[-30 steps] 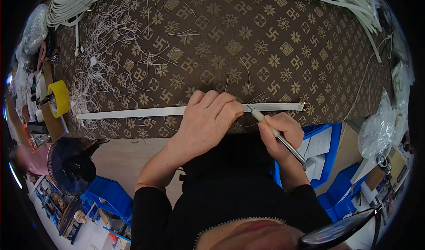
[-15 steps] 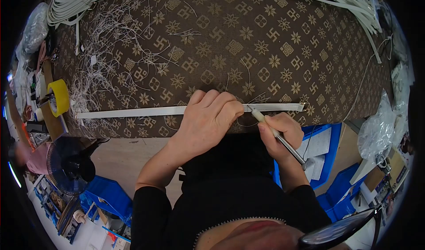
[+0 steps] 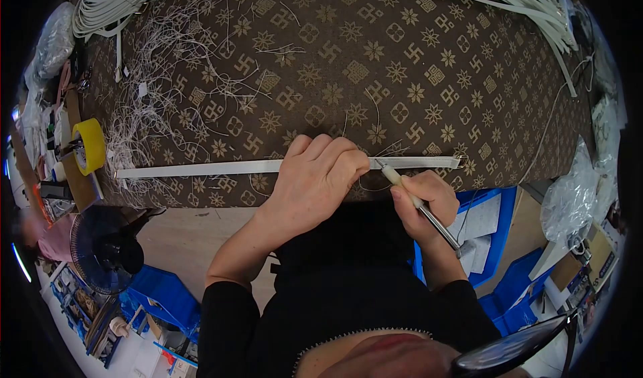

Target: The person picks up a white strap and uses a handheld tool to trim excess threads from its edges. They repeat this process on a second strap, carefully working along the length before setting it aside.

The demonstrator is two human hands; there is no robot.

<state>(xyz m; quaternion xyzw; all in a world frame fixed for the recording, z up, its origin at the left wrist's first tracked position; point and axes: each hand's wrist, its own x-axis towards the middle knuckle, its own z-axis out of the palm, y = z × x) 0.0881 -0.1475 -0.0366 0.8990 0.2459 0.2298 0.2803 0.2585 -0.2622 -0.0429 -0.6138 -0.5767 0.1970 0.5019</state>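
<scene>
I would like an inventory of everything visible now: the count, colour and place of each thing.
White strap: one, white, along near table edge
Pen-like tool: one, pale and silver, in right hand
Buckles: at least two, metallic, strap's right end and top centre
Strap bundles: two, whitish, far left and far right
Threads: uncountable, white, mostly left
Cloth: one, brown-gold, covering table
Tape roll: one, yellow, left
Fan: one, black, lower left
Bins: several, blue, below table
Plastic bags: several, clear, both sides
Edge clutter: too blurred to count
Left hand: one, bare, on strap
Right hand: one, bare, holding tool
</scene>
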